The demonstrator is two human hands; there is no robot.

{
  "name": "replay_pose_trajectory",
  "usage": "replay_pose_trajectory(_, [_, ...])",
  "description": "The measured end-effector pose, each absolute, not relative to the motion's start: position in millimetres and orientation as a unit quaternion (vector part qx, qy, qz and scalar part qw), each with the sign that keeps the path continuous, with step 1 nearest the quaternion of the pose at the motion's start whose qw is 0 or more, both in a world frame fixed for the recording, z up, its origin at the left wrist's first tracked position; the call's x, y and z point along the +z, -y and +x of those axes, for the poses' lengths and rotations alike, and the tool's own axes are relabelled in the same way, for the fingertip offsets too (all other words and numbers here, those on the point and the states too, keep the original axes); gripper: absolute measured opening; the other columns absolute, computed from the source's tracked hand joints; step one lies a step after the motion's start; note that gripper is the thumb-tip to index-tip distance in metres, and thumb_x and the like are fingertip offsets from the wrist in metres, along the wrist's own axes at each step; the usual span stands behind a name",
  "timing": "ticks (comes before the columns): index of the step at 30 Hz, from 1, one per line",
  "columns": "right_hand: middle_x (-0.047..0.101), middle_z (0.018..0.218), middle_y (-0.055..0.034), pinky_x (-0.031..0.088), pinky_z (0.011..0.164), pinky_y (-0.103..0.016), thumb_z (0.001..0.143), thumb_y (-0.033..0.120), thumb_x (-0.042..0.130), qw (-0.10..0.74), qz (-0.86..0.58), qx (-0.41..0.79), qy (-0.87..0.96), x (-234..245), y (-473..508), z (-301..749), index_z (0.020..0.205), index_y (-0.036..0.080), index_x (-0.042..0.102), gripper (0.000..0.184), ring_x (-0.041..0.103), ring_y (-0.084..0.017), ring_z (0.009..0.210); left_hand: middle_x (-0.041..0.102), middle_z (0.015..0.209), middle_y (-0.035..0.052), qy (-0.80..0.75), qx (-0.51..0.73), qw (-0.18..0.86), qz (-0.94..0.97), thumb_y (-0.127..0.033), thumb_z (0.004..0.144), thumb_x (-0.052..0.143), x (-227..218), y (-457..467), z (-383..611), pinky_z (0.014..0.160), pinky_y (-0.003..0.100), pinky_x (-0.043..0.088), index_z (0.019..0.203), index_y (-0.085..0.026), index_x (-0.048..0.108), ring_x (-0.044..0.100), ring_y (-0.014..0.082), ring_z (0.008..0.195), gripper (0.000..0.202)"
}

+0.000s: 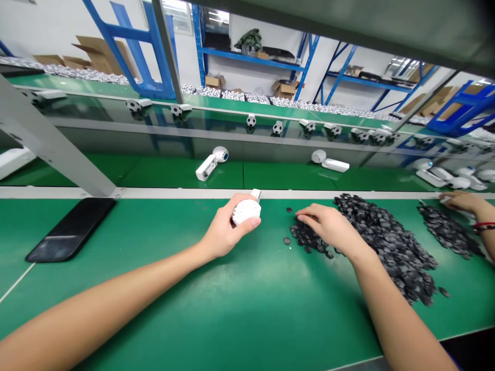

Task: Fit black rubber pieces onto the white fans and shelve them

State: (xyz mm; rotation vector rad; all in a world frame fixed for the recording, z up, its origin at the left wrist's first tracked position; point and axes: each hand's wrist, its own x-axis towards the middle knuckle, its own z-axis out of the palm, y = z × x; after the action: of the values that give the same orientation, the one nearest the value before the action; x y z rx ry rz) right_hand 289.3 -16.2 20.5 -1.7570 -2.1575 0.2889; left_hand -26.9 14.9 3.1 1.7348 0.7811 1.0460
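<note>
Fingers (240, 201) around plastic housing (246, 212), white, round, perforated

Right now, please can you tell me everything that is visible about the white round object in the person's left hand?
The white round object is a domed head that looks like plastic, with its face dotted with small holes or dimples. A short, pale rectangular stem sticks out from its far side. It is tilted and held above the green mat in the left hand, whose fingers curl over its far side while the thumb lies along its lower edge. The hand hides part of it.
</note>
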Motion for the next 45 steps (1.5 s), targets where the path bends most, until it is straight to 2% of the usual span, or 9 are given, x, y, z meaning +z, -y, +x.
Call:
replay_pose_trajectory(3, [0.077, 0.107, -0.0037, 0.054, 0.086, -0.035, 0.102, 0.039, 0.059, 0.149, -0.627, 0.078, 0.761, 18, 14, 294, 0.102, 0.029, 0.082, 0.025, 0.072, -0.025, 0.094, 0.062, 0.108, 0.0028, -0.316, 0.432, 0.479, 0.696, -0.048, 0.092, 0.073, -3, -15, -27, 0.072, 0.025, 0.046, 0.126, -0.025, 0.058, 0.055, 0.0146, 0.083, 0.044])
replay_pose_trajectory(9, [0.079, 0.102, -0.0027, 0.053, 0.074, -0.035, 0.095, 0.044, 0.067, 0.121, -0.652, 0.066, 0.746, 11, 9, 291, 0.093, 0.03, 0.084, 0.021, 0.073, -0.026, 0.089, 0.06, 0.099, 0.003, -0.292, 0.442, 0.582, 0.617, -0.053, 0.101, 0.056, -17, -8, -25, 0.049, 0.021, 0.046, 0.139, -0.026, 0.048, 0.056, 0.0099, 0.062, 0.047])
replay_pose_trajectory(15, [0.079, 0.09, -0.0088, 0.056, 0.077, -0.04, 0.095, 0.036, 0.061, 0.201, -0.647, 0.052, 0.733, 6, 7, 278, 0.082, 0.022, 0.082, 0.028, 0.074, -0.027, 0.08, 0.056, 0.123, 0.0095, -0.268, 0.401, 0.587, 0.65, -0.042, 0.097, 0.068, -14, -3, -21, 0.073, 0.031, 0.061, 0.14, -0.028, 0.044, 0.069, 0.0216, 0.097, 0.052])
replay_pose_trajectory(18, [0.081, 0.089, -0.0094, 0.061, 0.078, -0.041, 0.093, 0.043, 0.067, 0.309, -0.631, 0.222, 0.676, 10, 16, 259, 0.093, 0.02, 0.083, 0.028, 0.077, -0.027, 0.078, 0.057, 0.118, 0.0073, -0.28, 0.39, 0.531, 0.699, -0.034, 0.095, 0.07, -16, 0, -22, 0.084, 0.037, 0.059, 0.134, -0.028, 0.039, 0.066, 0.0202, 0.095, 0.05])
replay_pose_trajectory(22, [0.082, 0.084, -0.0092, 0.065, 0.074, -0.038, 0.084, 0.05, 0.08, 0.353, -0.563, 0.447, 0.599, 19, 36, 225, 0.099, 0.018, 0.084, 0.036, 0.078, -0.027, 0.078, 0.054, 0.117, 0.0068, -0.307, 0.368, 0.435, 0.763, -0.027, 0.094, 0.067, -17, 2, -23, 0.078, 0.034, 0.056, 0.137, -0.028, 0.036, 0.06, 0.0174, 0.087, 0.052])
replay_pose_trajectory(26, [0.077, 0.075, -0.0042, 0.062, 0.067, -0.032, 0.083, 0.046, 0.082, 0.38, -0.528, 0.474, 0.593, 22, 46, 199, 0.086, 0.02, 0.081, 0.027, 0.072, -0.02, 0.069, 0.049, 0.127, 0.0084, -0.282, 0.353, 0.383, 0.806, -0.016, 0.091, 0.066, -16, 2, -22, 0.086, 0.036, 0.055, 0.148, -0.033, 0.037, 0.059, 0.0214, 0.101, 0.066])
replay_pose_trajectory(31, [0.074, 0.073, -0.0019, 0.059, 0.067, -0.03, 0.088, 0.045, 0.078, 0.393, -0.529, 0.469, 0.588, 20, 50, 188, 0.085, 0.02, 0.077, 0.025, 0.068, -0.017, 0.066, 0.047, 0.128, 0.0091, -0.247, 0.377, 0.364, 0.815, -0.009, 0.089, 0.063, -16, 1, -21, 0.098, 0.04, 0.052, 0.141, -0.03, 0.044, 0.057, 0.0219, 0.11, 0.059])
replay_pose_trajectory(39, [0.075, 0.078, -0.0024, 0.054, 0.063, -0.029, 0.086, 0.047, 0.079, 0.401, -0.55, 0.416, 0.603, 18, 51, 182, 0.082, 0.021, 0.076, 0.027, 0.067, -0.018, 0.068, 0.044, 0.125, 0.0078, -0.277, 0.349, 0.386, 0.808, -0.044, 0.082, 0.084, -14, 2, -20, 0.098, 0.043, 0.054, 0.137, -0.032, 0.05, 0.056, 0.0244, 0.112, 0.066])
replay_pose_trajectory(45, [0.071, 0.068, -0.0011, 0.046, 0.054, -0.028, 0.084, 0.05, 0.081, 0.405, -0.563, 0.353, 0.628, 15, 52, 174, 0.073, 0.021, 0.071, 0.032, 0.059, -0.016, 0.059, 0.047, 0.122, 0.0076, -0.288, 0.364, 0.377, 0.801, -0.052, 0.073, 0.089, -12, 4, -18, 0.095, 0.042, 0.055, 0.129, -0.029, 0.056, 0.057, 0.0259, 0.111, 0.069])
